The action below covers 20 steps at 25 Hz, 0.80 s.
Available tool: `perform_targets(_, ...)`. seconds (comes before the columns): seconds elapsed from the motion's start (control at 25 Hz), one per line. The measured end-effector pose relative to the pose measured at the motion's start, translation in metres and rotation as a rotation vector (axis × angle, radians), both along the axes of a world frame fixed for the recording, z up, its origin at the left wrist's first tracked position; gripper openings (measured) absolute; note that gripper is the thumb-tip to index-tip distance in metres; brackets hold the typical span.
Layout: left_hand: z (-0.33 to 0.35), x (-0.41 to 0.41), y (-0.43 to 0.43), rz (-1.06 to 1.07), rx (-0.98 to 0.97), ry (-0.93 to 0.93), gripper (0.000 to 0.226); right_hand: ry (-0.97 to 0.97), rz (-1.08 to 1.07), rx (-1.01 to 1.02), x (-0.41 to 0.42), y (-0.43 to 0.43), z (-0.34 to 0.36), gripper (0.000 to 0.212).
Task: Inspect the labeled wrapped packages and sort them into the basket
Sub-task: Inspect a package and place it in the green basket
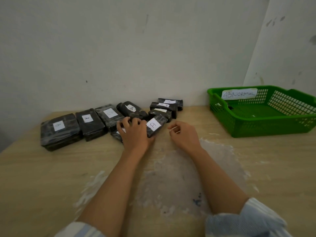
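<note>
The wrapped packages lie in a row along the far edge of the wooden table (42, 177), against the wall, each in dark wrapping with a white label. From the left: a large B package (59, 134), an A package (90, 125), a second B package (109, 116) and a tilted B package (132, 110). Farther right, three packages (164, 106) are stacked; their labels are too small to read. The left hand (134, 134) lies palm down on a partly hidden package (116, 135), fingers curled over the near ends of the row; a firm grip cannot be confirmed. A tilted package marked A (154, 125) touches the thumb side of this hand. The right hand (185, 135) is just beside that package and apart from the left hand, with fingers curled inward; a thin pale streak at the fingertips cannot be identified, so its grip cannot be told. The green basket (256, 128), carrying an ABNORMAL label (239, 94), stands well apart at the right. A crumpled clear film (188, 168) lies on the table under the forearms
</note>
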<state>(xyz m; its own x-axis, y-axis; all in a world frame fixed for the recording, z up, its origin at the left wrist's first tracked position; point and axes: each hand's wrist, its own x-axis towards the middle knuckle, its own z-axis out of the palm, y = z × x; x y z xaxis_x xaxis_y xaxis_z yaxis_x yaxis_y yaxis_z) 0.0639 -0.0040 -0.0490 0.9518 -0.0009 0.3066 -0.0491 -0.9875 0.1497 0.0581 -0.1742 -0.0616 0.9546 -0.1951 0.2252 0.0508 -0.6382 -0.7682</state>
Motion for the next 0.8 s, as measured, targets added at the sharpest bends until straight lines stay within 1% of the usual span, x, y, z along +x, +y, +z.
perform_targets(0.08,0.003,-0.003,0.000,-0.025,-0.114,-0.110,0.054,-0.069,-0.031,0.064,-0.001,0.005,0.000,0.011)
perform_targets(0.12,0.007,-0.004,-0.001,-0.052,-0.172,-0.167,0.053,-0.104,-0.038,0.164,-0.002,0.006,0.004,0.017)
perform_targets(0.2,0.022,-0.004,-0.001,-0.169,-0.318,-0.203,0.053,-0.103,0.039,0.511,-0.007,0.004,0.019,0.041)
perform_targets(0.24,0.033,-0.004,-0.001,-0.256,-0.419,-0.194,0.055,-0.063,0.121,0.684,-0.008,0.002,0.028,0.048)
perform_targets(0.28,0.044,-0.005,-0.002,-0.342,-0.520,-0.177,0.056,-0.033,0.206,0.811,-0.011,0.000,0.038,0.050)
perform_targets(0.32,0.054,-0.008,-0.004,-0.408,-0.589,-0.167,0.058,-0.033,0.272,0.884,-0.012,-0.003,0.047,0.049)
perform_targets(0.4,0.072,-0.015,-0.008,-0.471,-0.640,-0.188,0.064,-0.100,0.337,0.954,-0.014,-0.005,0.060,0.045)
perform_targets(0.48,0.084,-0.019,-0.010,-0.477,-0.732,-0.161,0.077,-0.164,0.337,0.991,-0.014,-0.007,0.072,0.042)
perform_targets(0.56,0.092,-0.022,-0.009,-0.441,-0.944,0.004,0.092,-0.185,0.333,1.009,-0.016,-0.009,0.081,0.041)
perform_targets(0.64,0.096,-0.025,-0.007,-0.445,-1.250,0.151,0.097,-0.183,0.324,0.981,-0.018,-0.011,0.086,0.041)
perform_targets(0.68,0.097,-0.026,-0.006,-0.457,-1.375,0.193,0.092,-0.177,0.317,0.952,-0.020,-0.012,0.089,0.040)
perform_targets(0.72,0.097,-0.025,-0.007,-0.471,-1.443,0.207,0.079,-0.170,0.309,0.922,-0.022,-0.012,0.091,0.040)
perform_targets(0.8,0.099,-0.026,-0.010,-0.476,-1.462,0.173,0.043,-0.158,0.308,0.881,-0.026,-0.013,0.096,0.040)
